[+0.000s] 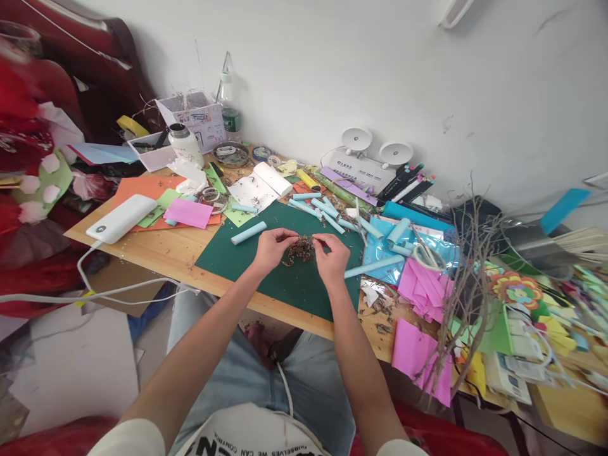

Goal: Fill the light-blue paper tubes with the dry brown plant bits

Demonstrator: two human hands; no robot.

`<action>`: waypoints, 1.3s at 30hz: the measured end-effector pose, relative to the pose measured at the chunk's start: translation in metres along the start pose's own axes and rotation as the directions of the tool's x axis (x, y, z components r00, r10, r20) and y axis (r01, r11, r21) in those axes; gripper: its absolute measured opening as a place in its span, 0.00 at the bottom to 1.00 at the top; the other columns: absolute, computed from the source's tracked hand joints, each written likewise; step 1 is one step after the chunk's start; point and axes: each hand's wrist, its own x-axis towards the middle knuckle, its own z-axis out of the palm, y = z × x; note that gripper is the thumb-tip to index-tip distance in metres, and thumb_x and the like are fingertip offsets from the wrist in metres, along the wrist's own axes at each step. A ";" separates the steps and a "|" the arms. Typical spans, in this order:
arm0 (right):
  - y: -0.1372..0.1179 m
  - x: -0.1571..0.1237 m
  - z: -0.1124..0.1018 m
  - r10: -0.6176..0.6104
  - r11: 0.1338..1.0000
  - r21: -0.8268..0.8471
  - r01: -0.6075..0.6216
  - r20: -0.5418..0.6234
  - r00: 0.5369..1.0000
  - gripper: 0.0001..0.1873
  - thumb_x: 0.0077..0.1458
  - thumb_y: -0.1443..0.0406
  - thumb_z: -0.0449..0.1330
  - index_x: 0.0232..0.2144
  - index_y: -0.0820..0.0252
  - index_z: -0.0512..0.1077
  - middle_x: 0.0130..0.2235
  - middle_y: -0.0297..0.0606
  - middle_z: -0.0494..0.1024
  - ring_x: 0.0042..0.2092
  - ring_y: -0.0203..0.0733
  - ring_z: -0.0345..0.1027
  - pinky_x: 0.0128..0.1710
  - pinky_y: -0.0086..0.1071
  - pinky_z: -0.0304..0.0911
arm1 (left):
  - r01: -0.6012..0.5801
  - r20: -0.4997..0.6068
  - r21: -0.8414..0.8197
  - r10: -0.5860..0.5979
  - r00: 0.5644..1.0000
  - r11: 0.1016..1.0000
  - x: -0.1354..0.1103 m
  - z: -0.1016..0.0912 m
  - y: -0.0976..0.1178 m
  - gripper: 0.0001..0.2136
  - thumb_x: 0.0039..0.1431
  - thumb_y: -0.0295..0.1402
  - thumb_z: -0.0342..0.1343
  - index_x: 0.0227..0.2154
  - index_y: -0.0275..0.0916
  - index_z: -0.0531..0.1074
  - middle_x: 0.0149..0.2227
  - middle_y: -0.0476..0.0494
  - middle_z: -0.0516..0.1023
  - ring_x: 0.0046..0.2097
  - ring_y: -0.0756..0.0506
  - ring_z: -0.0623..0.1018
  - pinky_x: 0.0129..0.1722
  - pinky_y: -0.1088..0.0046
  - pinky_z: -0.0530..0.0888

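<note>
Over the dark green cutting mat (228, 259), my left hand (274, 248) and my right hand (334, 256) face each other with thumbs and fingertips pinched. Between them is a small clump of dried brown plant bits (299, 251), like crumpled dry leaves, and each pinch is at one side of it. The exact pieces in the fingertips are too small to make out. Left of my left hand lies a light blue paper tube (249, 232). Several more blue paper tubes (327, 212) are piled on the mat's far side.
A white power bank (121, 218) with a cable is at the table's left. A white bottle (185, 145) stands behind. To the right are scissors (429, 256), pink paper (422, 288) and upright dry twigs (468, 297). A white router-like box (361, 170) stands against the wall.
</note>
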 end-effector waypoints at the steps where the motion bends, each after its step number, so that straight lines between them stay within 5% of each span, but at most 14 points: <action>1: 0.001 0.001 -0.001 0.017 1.000 0.004 -0.017 0.020 1.000 0.09 0.57 0.64 0.57 0.33 0.57 0.78 0.36 0.40 0.80 0.37 0.42 0.73 0.39 0.35 0.70 | 0.008 -0.010 -0.041 -0.008 1.000 0.999 -0.001 0.001 -0.003 0.14 0.46 0.41 0.66 0.31 0.35 0.79 0.32 0.41 0.81 0.34 0.45 0.78 0.37 0.68 0.75; 10: 0.003 -0.002 0.006 0.048 0.988 0.139 -0.073 0.174 0.984 0.12 0.57 0.61 0.59 0.40 0.56 0.78 0.40 0.40 0.81 0.38 0.41 0.75 0.39 0.34 0.71 | 0.044 0.009 -0.213 -0.043 0.999 0.976 -0.006 0.011 -0.006 0.16 0.43 0.41 0.68 0.34 0.35 0.79 0.35 0.41 0.82 0.36 0.44 0.79 0.42 0.65 0.76; 16: 0.010 -0.003 0.008 -0.001 0.996 0.093 -0.014 0.161 0.987 0.09 0.57 0.63 0.59 0.36 0.55 0.79 0.38 0.39 0.82 0.39 0.43 0.76 0.42 0.37 0.72 | 0.035 -0.007 -0.186 -0.037 0.999 0.982 -0.011 0.013 -0.014 0.15 0.43 0.40 0.68 0.32 0.36 0.77 0.32 0.43 0.80 0.35 0.46 0.79 0.41 0.66 0.76; 24: 0.004 -0.003 0.008 -0.092 0.996 0.000 0.094 0.169 0.981 0.10 0.59 0.65 0.55 0.33 0.57 0.77 0.36 0.40 0.80 0.37 0.42 0.74 0.42 0.36 0.70 | 0.022 0.107 -0.034 -0.018 0.994 0.999 -0.005 0.005 -0.010 0.15 0.45 0.42 0.66 0.31 0.36 0.76 0.31 0.43 0.80 0.33 0.45 0.79 0.38 0.66 0.76; 28: 0.003 -0.006 0.013 0.087 0.992 0.078 -0.097 0.127 0.988 0.09 0.56 0.64 0.55 0.33 0.59 0.75 0.33 0.40 0.79 0.34 0.42 0.73 0.39 0.36 0.69 | -0.067 0.055 0.018 0.066 0.996 0.998 -0.007 0.009 -0.004 0.12 0.49 0.41 0.63 0.31 0.37 0.77 0.32 0.43 0.80 0.33 0.46 0.78 0.37 0.68 0.75; 32: 0.008 -0.006 0.021 0.364 0.839 0.372 -0.397 0.157 0.918 0.11 0.51 0.57 0.59 0.31 0.60 0.73 0.28 0.36 0.77 0.27 0.39 0.69 0.29 0.32 0.68 | -0.049 -0.015 -0.108 0.048 0.999 0.993 -0.008 0.019 -0.006 0.12 0.49 0.41 0.64 0.31 0.36 0.76 0.32 0.44 0.79 0.33 0.48 0.77 0.36 0.70 0.75; 36: 0.016 -0.001 0.021 0.461 0.747 0.483 -0.457 0.119 0.879 0.14 0.47 0.55 0.61 0.31 0.60 0.73 0.26 0.35 0.76 0.26 0.37 0.68 0.29 0.32 0.68 | 0.018 -0.059 -0.247 -0.033 0.998 0.969 -0.006 0.025 -0.009 0.14 0.45 0.40 0.67 0.30 0.35 0.76 0.30 0.45 0.79 0.32 0.49 0.76 0.37 0.71 0.74; 39: 0.017 0.002 0.015 0.435 0.809 0.414 -0.419 0.058 0.898 0.13 0.47 0.56 0.61 0.31 0.61 0.74 0.27 0.36 0.77 0.28 0.38 0.70 0.32 0.33 0.69 | 0.043 -0.070 -0.280 -0.065 0.995 0.959 -0.005 0.024 -0.010 0.14 0.43 0.39 0.68 0.30 0.35 0.77 0.30 0.45 0.79 0.31 0.50 0.76 0.36 0.72 0.74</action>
